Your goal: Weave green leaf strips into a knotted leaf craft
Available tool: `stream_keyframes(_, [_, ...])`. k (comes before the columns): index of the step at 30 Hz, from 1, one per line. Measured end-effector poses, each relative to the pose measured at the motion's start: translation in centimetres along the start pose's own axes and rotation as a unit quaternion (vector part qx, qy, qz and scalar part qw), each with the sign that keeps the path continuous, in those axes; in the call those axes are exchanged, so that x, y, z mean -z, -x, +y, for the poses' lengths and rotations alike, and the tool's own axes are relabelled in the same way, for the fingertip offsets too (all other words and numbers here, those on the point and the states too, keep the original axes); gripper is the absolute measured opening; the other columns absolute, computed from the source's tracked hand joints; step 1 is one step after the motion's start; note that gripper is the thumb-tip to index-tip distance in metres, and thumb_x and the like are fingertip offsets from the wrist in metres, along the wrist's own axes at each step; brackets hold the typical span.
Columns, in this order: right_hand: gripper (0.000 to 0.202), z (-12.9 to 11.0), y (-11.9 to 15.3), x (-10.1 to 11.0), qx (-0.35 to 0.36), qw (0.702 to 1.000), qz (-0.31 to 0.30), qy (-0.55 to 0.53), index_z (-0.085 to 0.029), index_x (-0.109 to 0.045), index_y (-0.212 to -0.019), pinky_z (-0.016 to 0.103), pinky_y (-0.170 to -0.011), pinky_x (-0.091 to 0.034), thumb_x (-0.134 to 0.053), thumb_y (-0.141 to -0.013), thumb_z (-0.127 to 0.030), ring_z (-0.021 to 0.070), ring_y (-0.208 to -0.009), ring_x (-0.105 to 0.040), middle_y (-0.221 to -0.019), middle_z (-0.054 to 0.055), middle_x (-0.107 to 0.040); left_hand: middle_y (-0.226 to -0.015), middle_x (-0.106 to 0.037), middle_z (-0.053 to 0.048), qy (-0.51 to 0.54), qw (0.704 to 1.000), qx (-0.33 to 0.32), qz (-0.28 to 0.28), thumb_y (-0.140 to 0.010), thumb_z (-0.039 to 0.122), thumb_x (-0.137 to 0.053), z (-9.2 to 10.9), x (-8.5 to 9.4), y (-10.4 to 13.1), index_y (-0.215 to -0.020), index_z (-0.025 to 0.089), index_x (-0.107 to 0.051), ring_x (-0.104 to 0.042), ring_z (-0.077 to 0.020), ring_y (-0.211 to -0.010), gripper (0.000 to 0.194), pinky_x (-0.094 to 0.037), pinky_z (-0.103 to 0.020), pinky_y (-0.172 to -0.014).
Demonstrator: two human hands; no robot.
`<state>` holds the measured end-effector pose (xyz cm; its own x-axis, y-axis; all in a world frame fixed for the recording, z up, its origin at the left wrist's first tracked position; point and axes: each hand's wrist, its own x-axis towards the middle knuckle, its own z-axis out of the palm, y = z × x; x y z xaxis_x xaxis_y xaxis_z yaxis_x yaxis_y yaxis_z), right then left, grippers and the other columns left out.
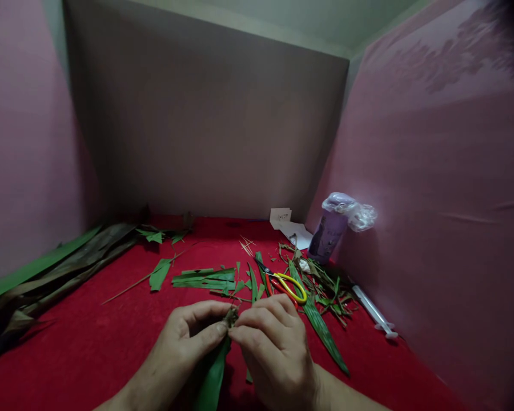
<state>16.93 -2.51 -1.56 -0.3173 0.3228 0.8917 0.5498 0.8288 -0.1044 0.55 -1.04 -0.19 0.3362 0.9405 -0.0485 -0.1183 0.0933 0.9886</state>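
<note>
Near the bottom centre, my left hand (188, 342) pinches a small brownish bundle (230, 317) between thumb and fingers. A broad green leaf (213, 377) hangs below the bundle, partly hidden by my left hand. My right hand (276, 348) meets the bundle from the right, its thumb and index fingertip pressed together against it. Just beyond my right hand lie scissors (292, 285) with yellow and red handles. Cut green leaf strips (205, 278) lie beyond my left hand.
On the red cloth (89, 337), long leaves (68, 257) lie at the left. Stems and scraps (325, 285), a long leaf (321, 328) and a syringe (374, 311) lie right. A purple cup (328, 234) with plastic, white papers (297, 235) and thin sticks (247, 246) are farther back.
</note>
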Motion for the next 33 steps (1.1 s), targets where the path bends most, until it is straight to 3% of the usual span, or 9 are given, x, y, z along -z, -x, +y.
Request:
stream_keyframes(8, [0.018,-0.2,0.3,-0.7,-0.003,0.998,0.037,0.044,-0.015,-0.064,-0.076,0.035,-0.067,-0.033,-0.049,-0.085,-0.010,0.0167,-0.070,-0.050,-0.070,0.004,-0.062,-0.078,-0.072,-0.001,0.044,0.999,0.029,0.004,-0.072,0.025,-0.069,-0.4,0.2,0.1,-0.084,0.022,-0.074,-0.059,-0.0156,-0.071,0.013,-0.045,-0.023,-0.064])
stream_keyframes(14, [0.017,-0.1,0.5,-0.8,0.004,0.998,0.016,0.062,-0.016,-0.065,-0.075,0.035,-0.065,-0.031,-0.052,-0.083,-0.011,0.0160,-0.068,-0.048,-0.066,0.003,-0.058,-0.067,-0.066,-0.001,0.030,0.998,0.037,-0.029,-0.071,0.031,-0.071,-0.6,0.1,-0.2,-0.074,0.015,-0.072,-0.055,-0.0136,-0.064,0.015,-0.042,-0.022,-0.059])
stream_keyframes(22, [0.016,-0.2,0.2,-0.5,0.007,1.000,0.005,0.029,-0.018,-0.064,-0.079,0.036,-0.068,-0.033,-0.050,-0.080,-0.009,0.0166,-0.070,-0.050,-0.069,0.002,-0.060,-0.062,-0.063,0.000,0.034,0.998,0.051,0.003,-0.066,0.029,-0.075,-0.4,-0.2,-0.3,-0.067,0.015,-0.071,-0.052,-0.0119,-0.059,0.015,-0.040,-0.021,-0.054])
stream_keyframes(27, [0.011,-0.3,-0.1,0.9,-0.093,0.993,0.034,-0.068,-0.017,-0.058,-0.080,0.037,-0.072,-0.038,-0.050,-0.080,-0.009,0.0172,-0.074,-0.051,-0.077,0.004,-0.057,-0.061,-0.063,0.000,0.001,0.999,0.044,0.009,-0.067,0.030,-0.074,0.1,-0.4,-0.1,-0.069,0.014,-0.072,-0.050,-0.0114,-0.056,0.015,-0.040,-0.021,-0.054])
stream_keyframes(31, [0.015,0.6,-0.4,1.1,-0.228,0.965,0.041,-0.122,-0.018,-0.056,-0.079,0.035,-0.075,-0.040,-0.044,-0.088,-0.015,0.0182,-0.081,-0.052,-0.082,0.005,-0.055,-0.057,-0.062,0.002,0.002,0.998,0.056,0.020,-0.067,0.031,-0.074,0.1,-0.3,-0.1,-0.077,0.016,-0.074,-0.044,-0.0086,-0.048,0.017,-0.035,-0.019,-0.047])
stream_keyframes(33, [0.020,1.1,-0.5,0.8,-0.263,0.953,0.028,-0.148,-0.018,-0.057,-0.076,0.034,-0.073,-0.041,-0.043,-0.091,-0.020,0.0178,-0.079,-0.052,-0.080,0.005,-0.055,-0.059,-0.064,0.001,0.007,0.998,0.053,0.027,-0.068,0.031,-0.074,0.0,-0.1,-0.2,-0.082,0.018,-0.075,-0.045,-0.0085,-0.050,0.019,-0.034,-0.019,-0.047])
